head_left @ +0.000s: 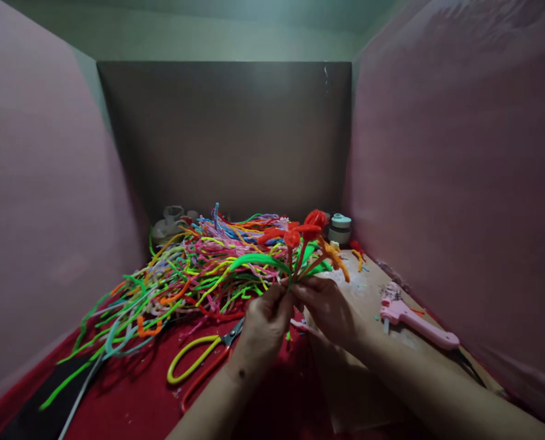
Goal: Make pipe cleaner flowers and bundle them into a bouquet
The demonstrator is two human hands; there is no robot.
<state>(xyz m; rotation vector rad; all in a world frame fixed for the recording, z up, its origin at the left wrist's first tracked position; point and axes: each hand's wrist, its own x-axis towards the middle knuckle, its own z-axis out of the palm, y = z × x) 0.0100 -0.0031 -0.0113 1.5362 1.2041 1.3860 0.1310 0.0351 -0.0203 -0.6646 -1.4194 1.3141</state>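
Note:
A pipe-cleaner flower bunch (300, 260) stands upright between my two hands, with red and orange blooms on brownish stems and long green leaves. My left hand (266, 321) pinches its stems from the left, thumb and fingers pressed together. From the right, my right hand (327, 305) closes its fingertips on the same spot, just under the leaves. A short green stem end hangs below the hands. Scissors (194, 360) with one yellow and one red handle lie beside my left wrist, their blades partly hidden by the hand.
A big heap of loose coloured pipe cleaners (199, 263) spreads behind and left of my hands over a red cloth (139, 379). At right, a pink glue gun (414, 321) rests on a board (364, 293). A lidded jar (340, 229) stands behind; pink walls flank both sides.

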